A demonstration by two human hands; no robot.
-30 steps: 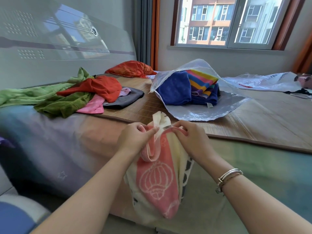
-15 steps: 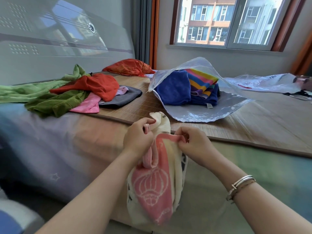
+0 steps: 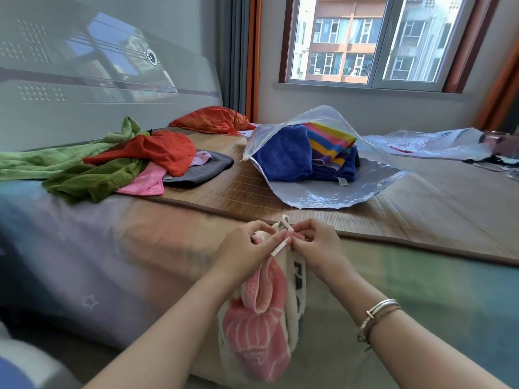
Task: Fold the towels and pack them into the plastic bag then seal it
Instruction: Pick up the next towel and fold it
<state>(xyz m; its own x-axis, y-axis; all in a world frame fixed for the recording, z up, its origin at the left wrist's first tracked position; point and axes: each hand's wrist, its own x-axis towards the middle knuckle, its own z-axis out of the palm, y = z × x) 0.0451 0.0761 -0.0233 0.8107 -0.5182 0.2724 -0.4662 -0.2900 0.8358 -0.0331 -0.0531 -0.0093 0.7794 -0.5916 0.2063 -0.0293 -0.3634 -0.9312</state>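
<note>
The pink towel's (image 3: 259, 327) top edge was pinched by the left hand (image 3: 244, 249) and right hand (image 3: 317, 244). The open plastic bag (image 3: 323, 192) lay at twelve o'clock on the mat (image 3: 421, 209).

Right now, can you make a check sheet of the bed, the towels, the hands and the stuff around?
Surface: bamboo mat on a bed.
Job's things: pink-and-cream towel hanging from both hands; plastic bag open, with blue towel and striped towel inside.
Clutter: loose towel pile; orange bundle; second bag.
Hands: left hand and right hand pinch the towel's top edge.
Cables: nothing seen.
Surroundings: window, headboard.
</note>
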